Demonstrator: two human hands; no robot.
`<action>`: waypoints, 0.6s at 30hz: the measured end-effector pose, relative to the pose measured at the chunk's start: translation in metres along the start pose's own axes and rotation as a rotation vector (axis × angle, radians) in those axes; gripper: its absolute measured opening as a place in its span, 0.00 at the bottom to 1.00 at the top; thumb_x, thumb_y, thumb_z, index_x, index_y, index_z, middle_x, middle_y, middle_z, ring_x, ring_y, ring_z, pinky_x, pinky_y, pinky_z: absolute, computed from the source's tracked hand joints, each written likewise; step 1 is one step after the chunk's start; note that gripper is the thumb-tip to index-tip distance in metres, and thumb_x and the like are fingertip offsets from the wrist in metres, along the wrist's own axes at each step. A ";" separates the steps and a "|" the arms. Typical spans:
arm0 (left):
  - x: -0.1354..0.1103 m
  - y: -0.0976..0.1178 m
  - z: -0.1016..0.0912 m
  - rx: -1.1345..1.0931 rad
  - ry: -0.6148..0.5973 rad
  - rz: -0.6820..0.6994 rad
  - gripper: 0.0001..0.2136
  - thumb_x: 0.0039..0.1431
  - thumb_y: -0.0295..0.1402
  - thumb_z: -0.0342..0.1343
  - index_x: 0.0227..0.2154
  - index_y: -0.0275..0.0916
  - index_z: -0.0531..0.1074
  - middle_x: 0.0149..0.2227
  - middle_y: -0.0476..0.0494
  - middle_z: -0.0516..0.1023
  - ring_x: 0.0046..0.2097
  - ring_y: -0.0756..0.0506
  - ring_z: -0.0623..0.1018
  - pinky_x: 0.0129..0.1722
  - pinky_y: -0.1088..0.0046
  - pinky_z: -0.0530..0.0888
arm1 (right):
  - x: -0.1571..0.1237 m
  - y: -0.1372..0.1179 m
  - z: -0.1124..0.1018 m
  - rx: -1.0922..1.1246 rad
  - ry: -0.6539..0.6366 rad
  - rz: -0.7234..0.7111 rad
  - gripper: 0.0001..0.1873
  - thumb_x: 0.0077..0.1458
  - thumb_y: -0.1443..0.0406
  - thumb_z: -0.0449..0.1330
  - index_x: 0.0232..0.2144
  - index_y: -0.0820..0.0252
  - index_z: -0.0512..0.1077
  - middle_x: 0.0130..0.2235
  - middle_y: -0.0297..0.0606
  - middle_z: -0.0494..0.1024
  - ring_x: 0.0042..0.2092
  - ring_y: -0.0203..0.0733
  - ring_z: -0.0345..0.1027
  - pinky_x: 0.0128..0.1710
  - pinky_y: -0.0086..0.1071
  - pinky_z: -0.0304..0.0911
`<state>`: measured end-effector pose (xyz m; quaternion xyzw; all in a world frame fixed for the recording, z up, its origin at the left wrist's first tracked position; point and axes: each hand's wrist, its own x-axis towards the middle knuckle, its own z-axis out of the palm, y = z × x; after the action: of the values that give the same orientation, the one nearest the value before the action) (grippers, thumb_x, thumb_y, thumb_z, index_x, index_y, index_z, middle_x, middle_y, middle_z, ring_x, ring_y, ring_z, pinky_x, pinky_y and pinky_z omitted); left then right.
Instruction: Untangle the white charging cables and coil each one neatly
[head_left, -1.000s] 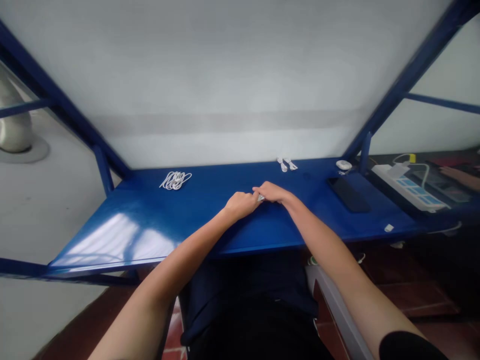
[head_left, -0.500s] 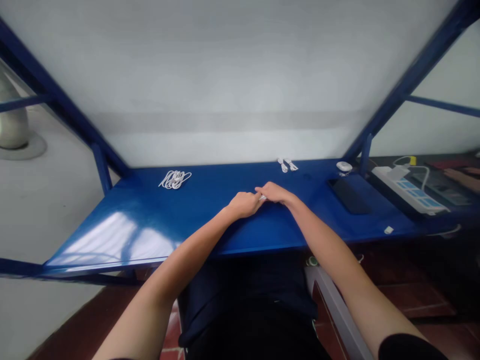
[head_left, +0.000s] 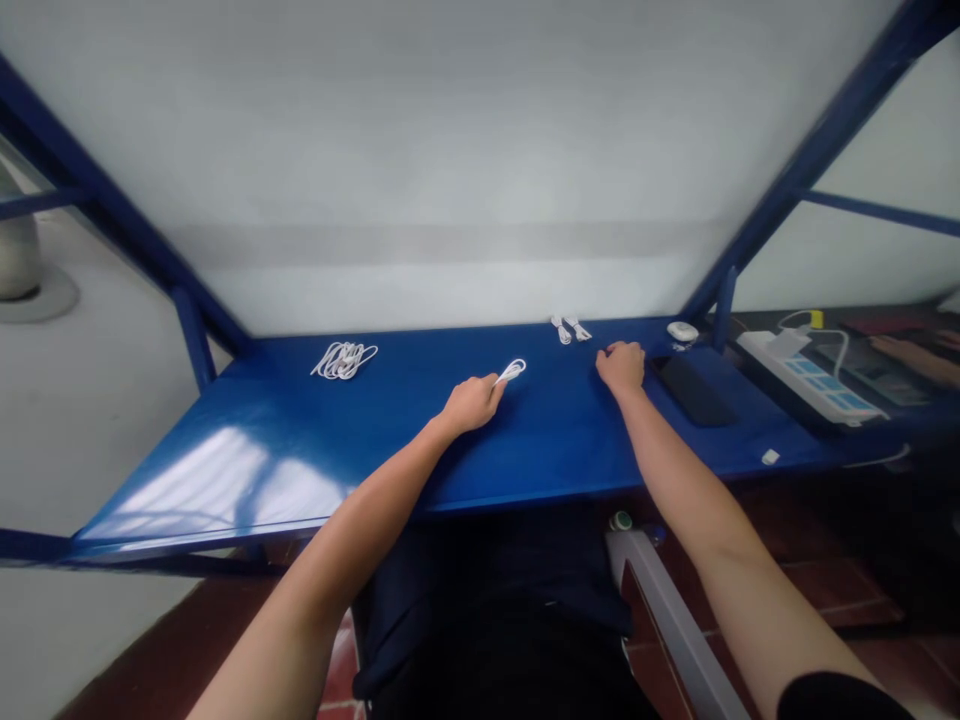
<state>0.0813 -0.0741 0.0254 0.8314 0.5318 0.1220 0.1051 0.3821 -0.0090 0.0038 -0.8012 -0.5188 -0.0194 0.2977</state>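
Note:
My left hand (head_left: pixel 474 402) is closed around a folded white cable (head_left: pixel 513 371), whose looped end sticks out past the thumb and fingers toward the right. It is held over the middle of the blue table (head_left: pixel 420 460). My right hand (head_left: pixel 622 367) rests farther right at the table top, fingers curled down and together; whatever they pinch is hidden. Just left of and behind it lie two small bundled white cables (head_left: pixel 561 330). A loose coil of white cable (head_left: pixel 344 361) sits toward the back left.
Right of my right hand lies a black phone (head_left: pixel 693 391), with a round white case (head_left: pixel 682 332) behind it. A small white adapter (head_left: pixel 770 457) is near the front edge. A white power strip (head_left: pixel 817 375) stands farther right, beside another person's hand (head_left: pixel 911 355).
My hands were together on the white cable. The right hand has let go and moved right to the table by the phone; the left keeps the cable, its loop now showing.

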 end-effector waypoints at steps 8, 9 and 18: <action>0.000 -0.012 -0.002 -0.061 0.048 0.045 0.22 0.69 0.45 0.33 0.35 0.39 0.69 0.29 0.41 0.76 0.30 0.43 0.75 0.27 0.71 0.58 | 0.000 0.000 0.002 0.026 -0.072 0.110 0.15 0.55 0.68 0.54 0.39 0.69 0.78 0.47 0.58 0.71 0.46 0.53 0.68 0.46 0.43 0.63; 0.000 -0.013 -0.002 -0.065 0.051 0.047 0.22 0.69 0.45 0.33 0.34 0.40 0.69 0.29 0.41 0.76 0.30 0.43 0.75 0.26 0.71 0.57 | 0.001 0.000 0.002 0.035 -0.074 0.115 0.14 0.55 0.68 0.55 0.39 0.69 0.78 0.47 0.59 0.70 0.46 0.53 0.68 0.47 0.44 0.63; 0.001 -0.016 -0.005 -0.085 0.068 0.039 0.21 0.69 0.44 0.34 0.34 0.40 0.69 0.29 0.42 0.75 0.30 0.43 0.75 0.27 0.71 0.57 | 0.019 0.010 -0.005 0.392 0.079 0.128 0.10 0.52 0.68 0.53 0.28 0.66 0.75 0.32 0.47 0.77 0.38 0.47 0.70 0.43 0.39 0.64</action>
<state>0.0661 -0.0667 0.0257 0.8318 0.5130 0.1747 0.1201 0.4012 0.0017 0.0093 -0.7577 -0.4485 0.0694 0.4689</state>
